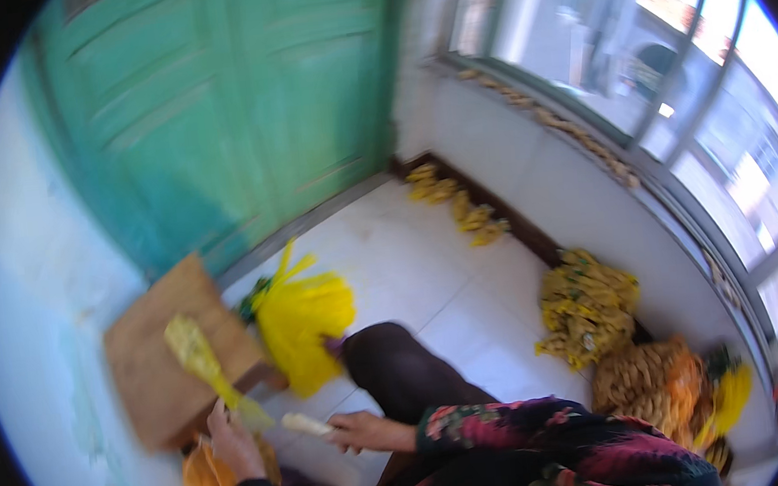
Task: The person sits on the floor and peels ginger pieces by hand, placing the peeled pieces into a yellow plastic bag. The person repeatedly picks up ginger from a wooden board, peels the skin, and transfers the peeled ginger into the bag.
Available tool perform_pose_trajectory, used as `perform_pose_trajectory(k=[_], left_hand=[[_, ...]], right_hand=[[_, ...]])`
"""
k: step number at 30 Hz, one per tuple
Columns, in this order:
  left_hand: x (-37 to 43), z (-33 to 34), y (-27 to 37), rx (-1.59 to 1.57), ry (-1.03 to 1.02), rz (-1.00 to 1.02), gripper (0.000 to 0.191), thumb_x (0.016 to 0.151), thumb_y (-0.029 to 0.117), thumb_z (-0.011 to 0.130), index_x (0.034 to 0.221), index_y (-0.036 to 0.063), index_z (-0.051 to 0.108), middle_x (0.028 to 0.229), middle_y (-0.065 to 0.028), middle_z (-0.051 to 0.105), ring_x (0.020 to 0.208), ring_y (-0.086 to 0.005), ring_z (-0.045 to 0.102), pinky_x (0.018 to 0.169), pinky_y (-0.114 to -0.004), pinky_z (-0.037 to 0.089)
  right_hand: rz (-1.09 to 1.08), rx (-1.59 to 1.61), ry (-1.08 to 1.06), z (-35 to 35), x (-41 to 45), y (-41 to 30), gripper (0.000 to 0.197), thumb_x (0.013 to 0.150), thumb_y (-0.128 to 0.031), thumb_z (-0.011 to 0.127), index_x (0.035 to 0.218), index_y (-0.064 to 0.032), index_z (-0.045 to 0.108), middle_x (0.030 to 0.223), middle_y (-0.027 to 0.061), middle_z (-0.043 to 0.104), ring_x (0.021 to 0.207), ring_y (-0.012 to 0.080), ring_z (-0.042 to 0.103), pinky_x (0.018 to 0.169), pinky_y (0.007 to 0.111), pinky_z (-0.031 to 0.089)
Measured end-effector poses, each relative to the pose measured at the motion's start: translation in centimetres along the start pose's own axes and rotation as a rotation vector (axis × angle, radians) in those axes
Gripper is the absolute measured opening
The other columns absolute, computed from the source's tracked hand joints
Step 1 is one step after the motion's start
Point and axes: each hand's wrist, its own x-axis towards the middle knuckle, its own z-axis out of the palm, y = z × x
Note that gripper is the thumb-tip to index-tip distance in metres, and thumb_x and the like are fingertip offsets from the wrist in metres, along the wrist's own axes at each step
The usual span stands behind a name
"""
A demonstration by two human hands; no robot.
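Observation:
My left hand [234, 441] grips the gathered neck of a narrow yellow mesh bag [191, 343]. The bag's filled end rests on a brown wooden-looking block or low table [157, 385], and its loose end hangs past my fingers. In my right hand [372, 431] is a pale, slender object [306, 423], pointing left toward the bag but apart from it; blur hides what it is. Beyond my knee, a bundle of bright yellow mesh bags [309, 321] spreads over the floor beside the block. An orange mesh bag [208, 478] sits just below my left hand.
A green double door [229, 118] stands ahead. Along the window wall are several small filled bags [459, 201], a heap of filled yellow mesh bags [588, 308] and a brown-and-orange filled sack [641, 384]. Tan pieces line the windowsill [553, 122]. A white wall [34, 277] bounds the left.

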Motion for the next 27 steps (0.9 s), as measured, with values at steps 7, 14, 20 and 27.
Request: perform_pose_trajectory(k=[7, 14, 20, 27], left_hand=[[2.6, 3.1, 0.2, -0.105, 0.055, 0.128, 0.011, 0.088, 0.007, 0.054, 0.095, 0.0001, 0.059, 0.082, -0.0145, 0.062, 0.075, -0.0288, 0.060, 0.071, -0.035, 0.049], [1.7, 1.7, 1.7, -0.326, 0.125, -0.046, 0.003, 0.086, 0.002, 0.056, 0.087, -0.0011, 0.055, 0.076, -0.0114, 0.059, 0.067, -0.0196, 0.056, 0.067, -0.030, 0.047], [2.0, -0.3, 4.4, -0.224, 0.092, -0.095, 0.015, 0.086, 0.008, 0.056, 0.098, 0.0017, 0.062, 0.088, -0.0137, 0.064, 0.077, -0.0245, 0.060, 0.072, -0.034, 0.048], [1.0, 1.9, 3.6, -0.257, 0.119, -0.072, 0.013, 0.083, 0.018, 0.063, 0.094, 0.0113, 0.060, 0.082, -0.0157, 0.063, 0.076, -0.0333, 0.063, 0.067, -0.038, 0.050]], right_hand=[[-0.104, -0.063, 0.129, -1.2, 0.9, -1.5, 0.034, 0.091, -0.040, 0.053, 0.099, -0.0065, 0.057, 0.067, 0.0012, 0.057, 0.056, 0.0095, 0.055, 0.053, 0.024, 0.046], [-0.330, -0.440, 0.235, 1.5, 5.3, -2.6, 0.034, 0.089, -0.037, 0.053, 0.095, -0.0038, 0.057, 0.069, 0.0177, 0.060, 0.063, 0.0346, 0.060, 0.058, 0.042, 0.047], [-0.363, -0.640, 0.348, 4.5, 10.2, -0.6, 0.032, 0.084, -0.033, 0.055, 0.085, -0.0014, 0.055, 0.069, 0.0199, 0.060, 0.063, 0.0387, 0.060, 0.055, 0.048, 0.045], [-0.125, -0.170, 0.323, 5.9, 12.9, -0.2, 0.019, 0.087, -0.015, 0.053, 0.102, -0.0042, 0.056, 0.082, 0.0169, 0.062, 0.071, 0.0310, 0.063, 0.055, 0.040, 0.048]])
